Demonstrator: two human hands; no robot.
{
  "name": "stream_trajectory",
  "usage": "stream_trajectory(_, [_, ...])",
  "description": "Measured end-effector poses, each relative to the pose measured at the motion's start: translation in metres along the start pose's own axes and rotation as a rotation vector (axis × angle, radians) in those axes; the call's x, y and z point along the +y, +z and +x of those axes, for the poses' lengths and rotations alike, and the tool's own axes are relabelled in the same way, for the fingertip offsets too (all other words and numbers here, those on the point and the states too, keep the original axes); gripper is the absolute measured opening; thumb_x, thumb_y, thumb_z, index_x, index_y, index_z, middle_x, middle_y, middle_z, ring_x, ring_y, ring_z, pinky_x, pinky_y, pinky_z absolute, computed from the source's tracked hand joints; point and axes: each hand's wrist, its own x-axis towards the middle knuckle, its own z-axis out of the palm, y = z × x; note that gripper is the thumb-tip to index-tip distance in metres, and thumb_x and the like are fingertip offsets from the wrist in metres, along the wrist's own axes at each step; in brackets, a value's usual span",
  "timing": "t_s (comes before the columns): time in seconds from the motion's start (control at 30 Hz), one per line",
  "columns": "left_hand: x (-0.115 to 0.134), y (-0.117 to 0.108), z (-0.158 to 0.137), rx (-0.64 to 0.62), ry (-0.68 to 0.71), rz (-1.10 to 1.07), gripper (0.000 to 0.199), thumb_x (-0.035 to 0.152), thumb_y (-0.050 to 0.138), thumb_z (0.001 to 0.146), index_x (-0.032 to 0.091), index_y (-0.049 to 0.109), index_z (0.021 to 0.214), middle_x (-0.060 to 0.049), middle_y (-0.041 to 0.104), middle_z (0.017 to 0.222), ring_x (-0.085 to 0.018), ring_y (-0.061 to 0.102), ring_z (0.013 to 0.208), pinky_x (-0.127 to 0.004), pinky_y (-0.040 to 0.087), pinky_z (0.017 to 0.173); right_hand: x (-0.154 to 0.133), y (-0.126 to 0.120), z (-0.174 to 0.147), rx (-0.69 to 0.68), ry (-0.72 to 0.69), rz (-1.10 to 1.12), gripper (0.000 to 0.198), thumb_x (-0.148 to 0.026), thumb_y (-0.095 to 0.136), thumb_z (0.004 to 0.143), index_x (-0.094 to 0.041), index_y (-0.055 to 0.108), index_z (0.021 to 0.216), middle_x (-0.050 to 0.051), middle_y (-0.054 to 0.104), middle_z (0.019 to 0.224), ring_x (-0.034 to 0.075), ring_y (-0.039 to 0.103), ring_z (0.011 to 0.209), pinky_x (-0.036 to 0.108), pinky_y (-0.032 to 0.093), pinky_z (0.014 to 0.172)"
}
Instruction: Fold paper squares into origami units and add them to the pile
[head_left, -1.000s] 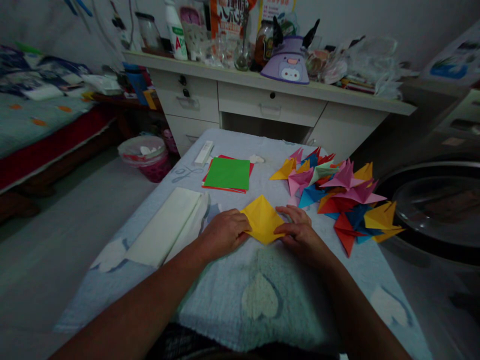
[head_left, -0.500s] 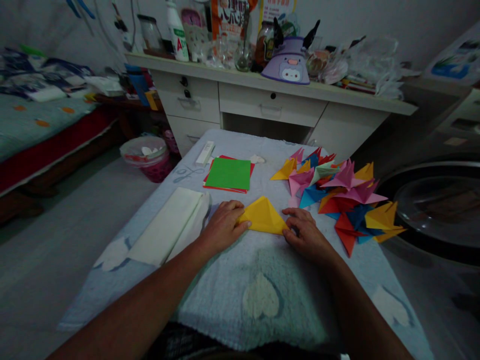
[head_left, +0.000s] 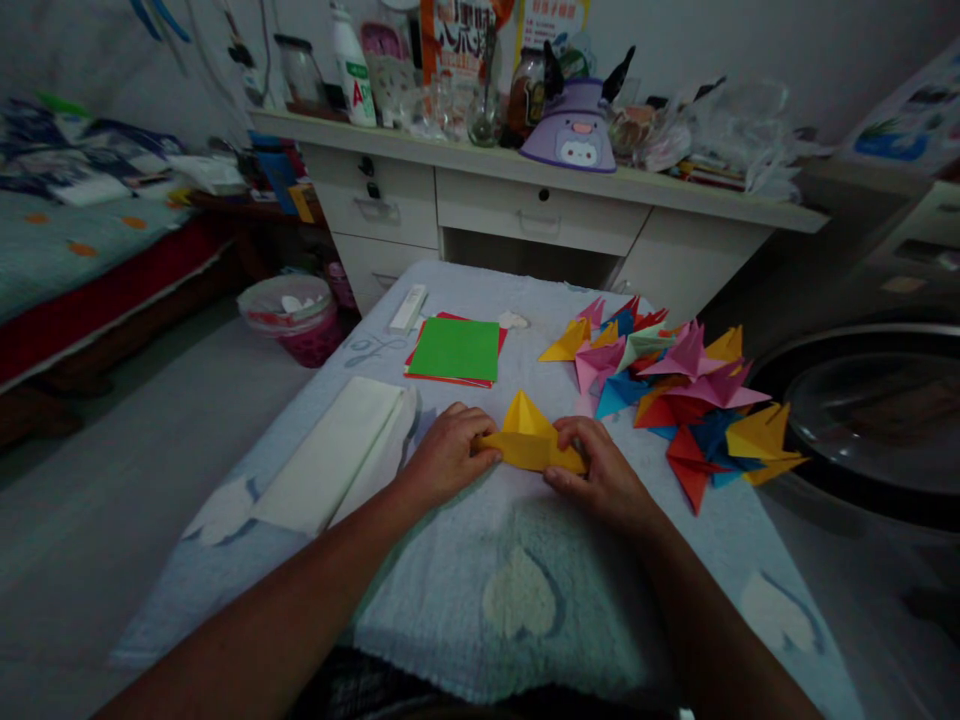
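A yellow origami paper [head_left: 525,440] is between my two hands, its peak pointing away from me and its near edge bent up as a band. My left hand [head_left: 454,447] pinches its left end between thumb and fingers. At the right end, my right hand [head_left: 592,460] grips the paper with the thumb in front and the fingers behind. Beyond the paper lies a stack of square sheets [head_left: 455,350], green on top with red edges showing. To the right sits a pile of folded paper cranes [head_left: 694,360] in several colours.
A folded white cloth or paper [head_left: 337,450] lies left of my left arm. A small white box [head_left: 408,309] rests near the table's far left corner. Behind stands a white cabinet [head_left: 390,195] with cluttered top. A pink bin [head_left: 311,340] is on the floor at left.
The yellow paper's near edge has been lifted and bent up. My right hand has moved left and closed on the right end; my left hand keeps its hold.
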Motion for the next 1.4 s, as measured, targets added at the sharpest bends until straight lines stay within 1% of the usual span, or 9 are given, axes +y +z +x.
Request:
stream_trajectory(0.23, [-0.004,0.004,-0.003,0.022,0.035,-0.118,0.007,0.017,0.068,0.076,0.020,0.063,0.080,-0.004,0.064,0.102,-0.019,0.059,0.095,-0.035,0.047,0.085,0.004,0.008,0.003,0.030,0.096,0.129,0.064,-0.036,0.067,0.078,-0.024,0.037,0.134,0.005,0.056,0.101,0.021,0.059,0.095,0.038,0.047,0.086])
stream_trajectory(0.43, [-0.005,0.001,-0.002,-0.059,0.032,-0.010,0.018,0.031,0.062,0.085,0.018,0.069,0.095,-0.009,0.066,0.114,-0.023,0.059,0.105,-0.041,0.046,0.093,0.000,0.007,0.006,-0.010,0.029,0.002,0.038,-0.039,0.064,0.080,-0.021,0.060,0.113,0.005,0.057,0.091,0.021,0.056,0.086,0.035,0.046,0.079])
stream_trajectory(0.57, [-0.005,-0.005,-0.003,-0.122,0.103,0.111,0.022,0.031,0.054,0.091,0.019,0.072,0.093,-0.010,0.064,0.120,-0.025,0.057,0.107,-0.045,0.044,0.096,-0.003,0.005,0.006,-0.002,0.019,-0.016,0.033,-0.041,0.065,0.081,-0.021,0.061,0.108,0.003,0.056,0.086,0.020,0.055,0.083,0.033,0.046,0.076])
stream_trajectory(0.7, [-0.006,-0.004,-0.005,-0.132,0.181,0.160,0.027,0.031,0.053,0.091,0.019,0.070,0.109,-0.013,0.059,0.129,-0.028,0.052,0.116,-0.047,0.041,0.099,0.000,0.007,0.005,0.020,0.025,-0.020,0.035,-0.039,0.067,0.079,-0.020,0.061,0.108,0.003,0.055,0.087,0.019,0.055,0.082,0.032,0.046,0.075])
stream_trajectory(0.83, [-0.004,-0.002,-0.004,-0.139,0.148,0.108,0.036,0.034,0.057,0.089,0.014,0.063,0.118,-0.014,0.064,0.119,-0.028,0.055,0.110,-0.044,0.044,0.096,0.000,0.008,0.005,0.039,0.053,0.005,0.043,-0.037,0.069,0.077,-0.019,0.058,0.114,0.006,0.057,0.098,0.018,0.055,0.082,0.031,0.048,0.074])
stream_trajectory(0.97, [-0.001,-0.001,-0.002,-0.149,0.136,0.022,0.026,0.030,0.051,0.092,0.014,0.066,0.106,-0.010,0.070,0.105,-0.024,0.059,0.101,-0.039,0.045,0.091,0.001,0.009,0.004,0.035,0.144,0.051,0.060,-0.039,0.070,0.075,-0.019,0.049,0.128,0.007,0.059,0.107,0.015,0.053,0.072,0.030,0.048,0.066])
stream_trajectory(1.1, [-0.002,-0.001,-0.002,-0.051,0.107,-0.101,0.015,0.025,0.056,0.088,0.018,0.069,0.090,-0.005,0.071,0.094,-0.020,0.061,0.093,-0.034,0.046,0.086,0.003,0.009,0.003,0.007,0.179,0.144,0.063,-0.040,0.071,0.074,-0.020,0.048,0.129,0.008,0.063,0.106,0.018,0.057,0.081,0.032,0.049,0.073])
stream_trajectory(1.23, [-0.002,-0.001,-0.004,0.048,0.045,-0.252,0.007,0.020,0.062,0.082,0.018,0.069,0.083,-0.004,0.070,0.090,-0.016,0.063,0.085,-0.029,0.046,0.080,-0.001,0.007,0.004,-0.028,0.187,0.306,0.051,-0.040,0.071,0.075,-0.019,0.056,0.120,0.007,0.065,0.103,0.021,0.060,0.091,0.034,0.048,0.082])
stream_trajectory(1.4, [0.004,0.000,-0.007,0.013,-0.064,-0.392,0.009,0.021,0.062,0.080,0.017,0.063,0.088,0.000,0.067,0.084,-0.013,0.061,0.077,-0.025,0.046,0.072,-0.008,0.001,0.004,-0.070,0.154,0.402,0.030,-0.038,0.068,0.080,-0.019,0.065,0.102,0.004,0.064,0.095,0.020,0.060,0.088,0.030,0.046,0.079])
